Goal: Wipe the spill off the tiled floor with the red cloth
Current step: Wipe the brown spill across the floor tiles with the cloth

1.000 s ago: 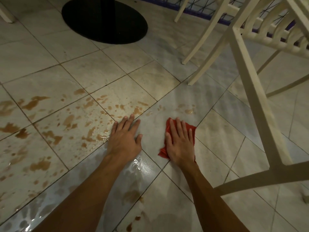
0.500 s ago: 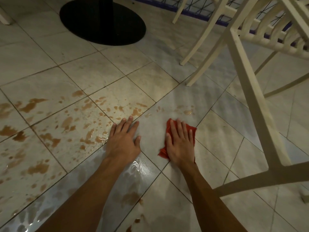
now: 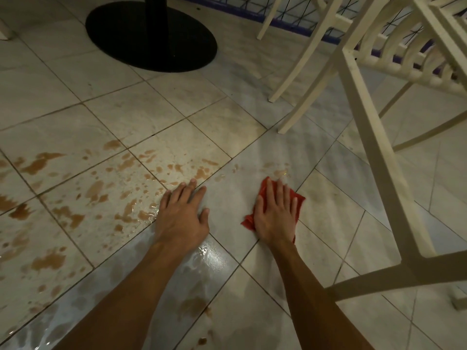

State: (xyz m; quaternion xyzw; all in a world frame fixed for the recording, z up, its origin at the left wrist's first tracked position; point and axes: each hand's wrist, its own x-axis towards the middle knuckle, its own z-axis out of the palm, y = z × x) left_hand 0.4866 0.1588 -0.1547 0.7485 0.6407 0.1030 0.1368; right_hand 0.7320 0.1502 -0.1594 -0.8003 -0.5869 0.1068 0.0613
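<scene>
Brown spill [image 3: 93, 188] lies in splotches and wet sheen across the pale tiled floor [image 3: 222, 127], mostly to the left. My right hand [image 3: 276, 213] presses flat on the crumpled red cloth [image 3: 300, 198], which shows at the hand's left and right edges. A faint brown patch [image 3: 280, 171] sits just beyond the fingertips. My left hand [image 3: 182, 213] rests flat on the floor beside it, fingers apart, holding nothing. Its outer edge touches the wet puddle.
A cream chair frame [image 3: 374, 147] stands close on the right, its legs reaching down by my right forearm. A second cream chair leg [image 3: 290, 72] stands behind. A black round table base [image 3: 151, 36] sits at the top left. More brown drops [image 3: 202, 341] lie near the bottom edge.
My right hand has edged the cloth slightly forward toward the faint patch. The left hand stays planted in the same spot.
</scene>
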